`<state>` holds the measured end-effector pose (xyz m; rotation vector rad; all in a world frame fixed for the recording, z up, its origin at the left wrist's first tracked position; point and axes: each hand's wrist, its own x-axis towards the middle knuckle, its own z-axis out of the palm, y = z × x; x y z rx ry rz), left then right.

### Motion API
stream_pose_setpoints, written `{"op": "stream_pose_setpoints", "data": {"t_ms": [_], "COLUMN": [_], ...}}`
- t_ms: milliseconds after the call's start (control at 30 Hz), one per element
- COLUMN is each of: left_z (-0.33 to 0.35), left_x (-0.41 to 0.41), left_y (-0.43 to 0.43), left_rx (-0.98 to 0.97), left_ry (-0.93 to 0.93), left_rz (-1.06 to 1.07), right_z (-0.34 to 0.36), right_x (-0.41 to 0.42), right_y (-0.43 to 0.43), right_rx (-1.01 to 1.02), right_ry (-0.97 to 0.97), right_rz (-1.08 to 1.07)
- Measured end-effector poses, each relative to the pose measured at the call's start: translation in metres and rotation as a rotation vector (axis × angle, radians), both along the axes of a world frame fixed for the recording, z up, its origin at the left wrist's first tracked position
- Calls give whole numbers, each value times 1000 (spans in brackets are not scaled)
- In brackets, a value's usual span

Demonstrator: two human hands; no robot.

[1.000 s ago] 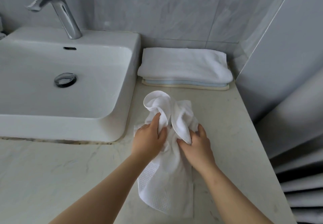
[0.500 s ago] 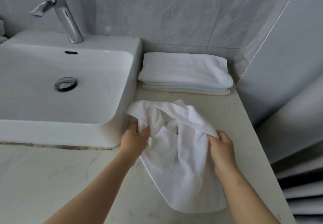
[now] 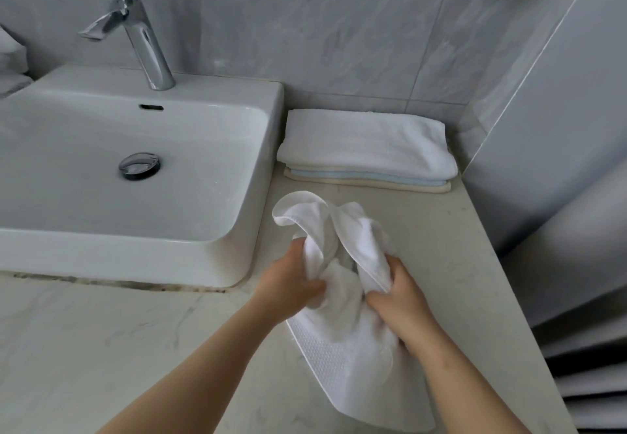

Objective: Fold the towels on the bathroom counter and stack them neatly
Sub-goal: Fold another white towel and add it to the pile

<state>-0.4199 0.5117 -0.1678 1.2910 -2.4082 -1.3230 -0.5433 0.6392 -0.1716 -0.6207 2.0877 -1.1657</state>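
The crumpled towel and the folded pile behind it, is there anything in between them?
No. In the head view, only a bare strip of counter separates the crumpled towel, held by both hands, from the folded stack.

A white towel (image 3: 353, 298) is bunched and crumpled near the front of the pale counter (image 3: 441, 247) — its upper part is raised in loose folds, while the lower part, marked by a waffle-textured band, is spread flat on the surface. Well behind it, against the tiled wall, a neat stack of folded towels (image 3: 368, 152) is seen — white on top, pale blue and cream beneath.
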Motion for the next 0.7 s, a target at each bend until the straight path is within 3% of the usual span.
{"op": "stream_pose_setpoints", "data": {"t_ms": [133, 333, 400, 500, 567, 700], "left_z": [22, 72, 80, 81, 77, 47], "left_x": [-1, -10, -14, -21, -24, -27], "left_y": [-8, -28, -32, -32, -28, -25], "left_rx": [71, 381, 590, 895, 857, 346], "left_ry": [92, 489, 634, 1018, 1137, 773], "left_rz": [122, 294, 275, 253, 276, 258], "right_z": [1, 9, 17, 36, 42, 24], "right_x": [-14, -28, -25, -16, -10, 0], "right_y": [9, 15, 7, -6, -13, -23], "right_rx": [97, 346, 301, 104, 16, 152], "right_ry": [48, 266, 450, 645, 684, 672], "right_rz": [15, 57, 72, 109, 193, 372]}}
